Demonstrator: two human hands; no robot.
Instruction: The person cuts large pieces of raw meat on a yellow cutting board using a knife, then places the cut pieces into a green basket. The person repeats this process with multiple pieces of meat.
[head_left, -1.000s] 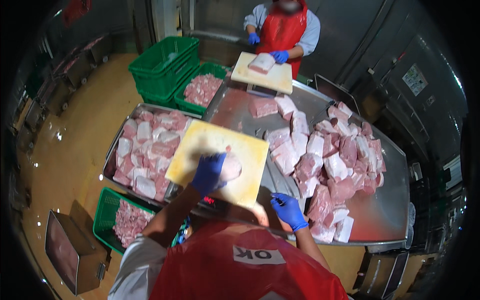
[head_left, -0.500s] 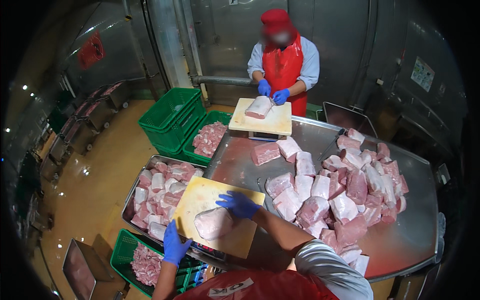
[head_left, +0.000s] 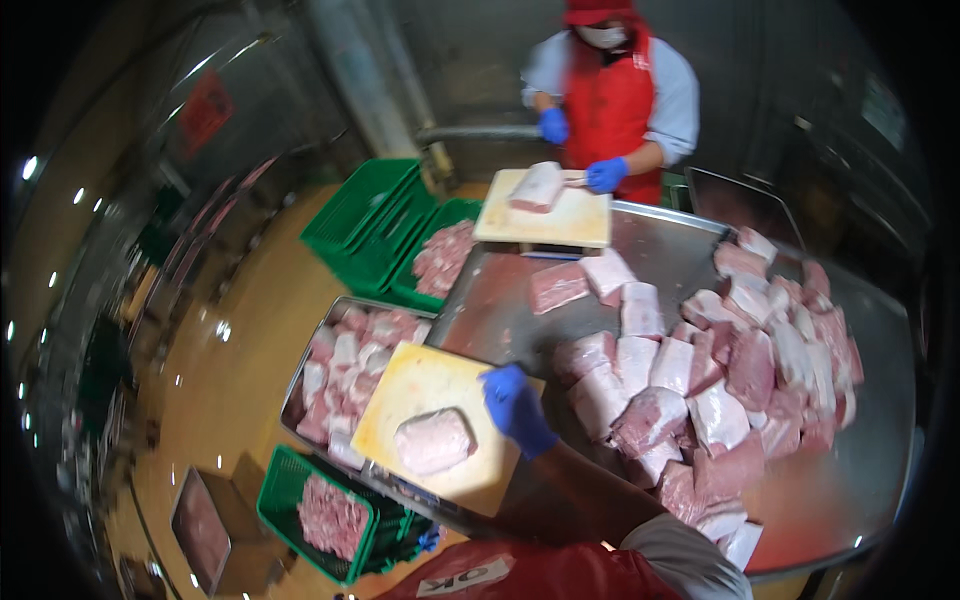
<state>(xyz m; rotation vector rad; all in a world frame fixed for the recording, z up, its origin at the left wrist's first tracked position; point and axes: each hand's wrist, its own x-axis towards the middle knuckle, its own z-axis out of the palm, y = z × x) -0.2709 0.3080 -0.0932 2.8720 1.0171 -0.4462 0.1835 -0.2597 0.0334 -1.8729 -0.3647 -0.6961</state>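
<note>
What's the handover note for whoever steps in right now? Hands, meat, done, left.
Right hand: blue glove, resting at the right edge of the yellow cutting board, holding nothing visible.
Left hand: out of view.
Meat piece lies whole on the board, just left of the right hand.
Done: metal tray left of the board holds many pieces.
Left: big pile of chunks on the steel table.
A co-worker handles meat at the far board.
</note>
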